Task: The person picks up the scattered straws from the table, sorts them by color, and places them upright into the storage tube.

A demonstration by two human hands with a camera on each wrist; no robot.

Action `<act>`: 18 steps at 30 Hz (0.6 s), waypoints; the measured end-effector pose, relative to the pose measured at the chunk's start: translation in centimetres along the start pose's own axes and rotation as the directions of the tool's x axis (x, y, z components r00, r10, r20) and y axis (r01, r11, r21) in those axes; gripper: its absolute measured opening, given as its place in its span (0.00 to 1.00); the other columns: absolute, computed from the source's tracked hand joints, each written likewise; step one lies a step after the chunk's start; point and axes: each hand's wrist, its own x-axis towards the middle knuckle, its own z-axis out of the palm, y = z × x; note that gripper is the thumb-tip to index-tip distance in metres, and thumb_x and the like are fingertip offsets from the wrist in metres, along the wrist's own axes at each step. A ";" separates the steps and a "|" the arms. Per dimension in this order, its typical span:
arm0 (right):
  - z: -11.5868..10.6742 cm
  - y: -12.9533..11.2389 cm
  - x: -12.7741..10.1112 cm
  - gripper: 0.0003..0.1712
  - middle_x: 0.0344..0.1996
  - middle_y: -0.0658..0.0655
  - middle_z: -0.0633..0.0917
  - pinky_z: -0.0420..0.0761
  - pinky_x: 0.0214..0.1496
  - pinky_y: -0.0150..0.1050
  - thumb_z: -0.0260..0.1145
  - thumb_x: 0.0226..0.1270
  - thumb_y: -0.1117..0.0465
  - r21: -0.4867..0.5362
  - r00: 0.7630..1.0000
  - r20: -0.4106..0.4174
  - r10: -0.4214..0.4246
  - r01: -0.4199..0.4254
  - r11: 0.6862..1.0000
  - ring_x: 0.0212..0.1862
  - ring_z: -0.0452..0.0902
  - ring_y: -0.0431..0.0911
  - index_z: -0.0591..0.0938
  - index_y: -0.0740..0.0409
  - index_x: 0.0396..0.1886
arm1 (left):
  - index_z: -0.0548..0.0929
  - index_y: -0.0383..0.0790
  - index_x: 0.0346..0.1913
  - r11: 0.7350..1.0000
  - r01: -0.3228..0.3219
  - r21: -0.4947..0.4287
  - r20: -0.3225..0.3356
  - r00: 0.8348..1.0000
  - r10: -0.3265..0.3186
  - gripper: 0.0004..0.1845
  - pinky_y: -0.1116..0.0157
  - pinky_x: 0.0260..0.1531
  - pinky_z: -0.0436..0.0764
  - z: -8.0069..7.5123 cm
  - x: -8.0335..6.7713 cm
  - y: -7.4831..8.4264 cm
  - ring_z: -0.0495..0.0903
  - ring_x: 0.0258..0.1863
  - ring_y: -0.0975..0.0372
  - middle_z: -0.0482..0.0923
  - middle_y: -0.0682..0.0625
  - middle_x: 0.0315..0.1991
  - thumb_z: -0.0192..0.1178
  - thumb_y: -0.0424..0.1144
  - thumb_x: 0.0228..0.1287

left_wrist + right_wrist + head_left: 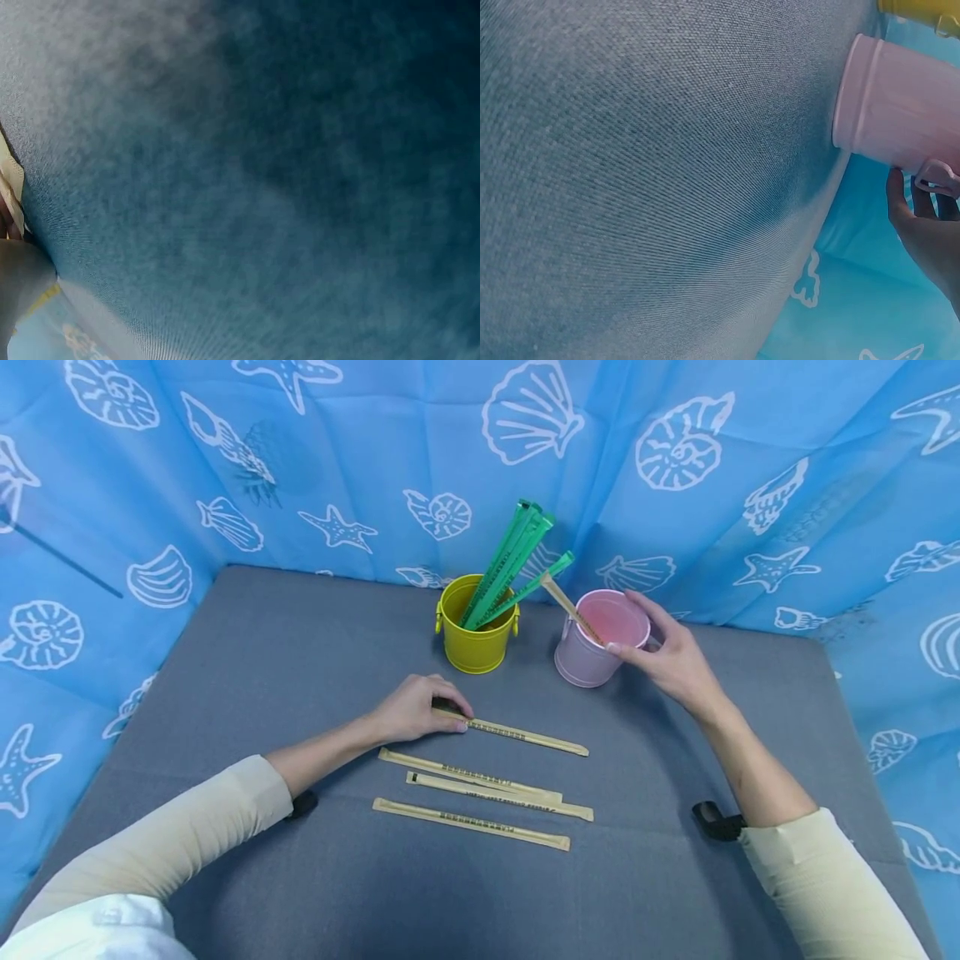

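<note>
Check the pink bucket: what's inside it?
One tan wrapped chopstick pair leans inside the pink bucket, top end poking out; the right hand holds the rim. The pink inner wall shows; the bottom is hidden.

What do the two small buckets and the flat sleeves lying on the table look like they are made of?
The yellow bucket and pink bucket look like painted sheet metal: thin rolled rims, smooth satin coat, small side handle loops; coated plastic cannot be ruled out. The sleeves look like matte tan paper, flat with printed text. The table cover looks like grey woven fabric.
</note>
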 end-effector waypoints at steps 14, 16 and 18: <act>-0.2 -0.3 -0.5 0.47 0.75 0.56 0.62 0.62 0.70 0.61 0.72 0.65 0.53 0.014 1.000 0.004 -0.002 0.002 1.000 0.74 0.57 0.54 0.58 0.42 0.79 | 0.90 0.52 0.35 0.998 -0.031 0.063 -0.035 0.999 0.033 0.05 0.63 0.48 0.76 0.7 0.4 -0.3 0.77 0.43 0.66 0.78 0.59 0.40 0.75 0.42 0.56; -0.1 -0.4 -0.4 0.47 0.75 0.56 0.62 0.61 0.70 0.61 0.72 0.65 0.53 0.014 1.000 0.005 -0.006 0.006 1.000 0.74 0.56 0.55 0.58 0.42 0.79 | 0.90 0.51 0.35 0.997 -0.030 0.068 -0.040 0.999 0.032 0.03 0.63 0.48 0.76 0.7 0.3 -0.4 0.77 0.43 0.66 0.78 0.59 0.40 0.73 0.42 0.59; 0.1 -0.3 -0.4 0.47 0.75 0.56 0.62 0.61 0.70 0.62 0.72 0.65 0.54 0.016 1.000 0.003 -0.012 0.012 1.000 0.75 0.56 0.55 0.58 0.43 0.79 | 0.90 0.50 0.35 0.997 -0.031 0.067 -0.047 0.998 0.034 0.02 0.63 0.48 0.76 0.7 0.3 -0.4 0.77 0.43 0.66 0.79 0.59 0.39 0.71 0.42 0.61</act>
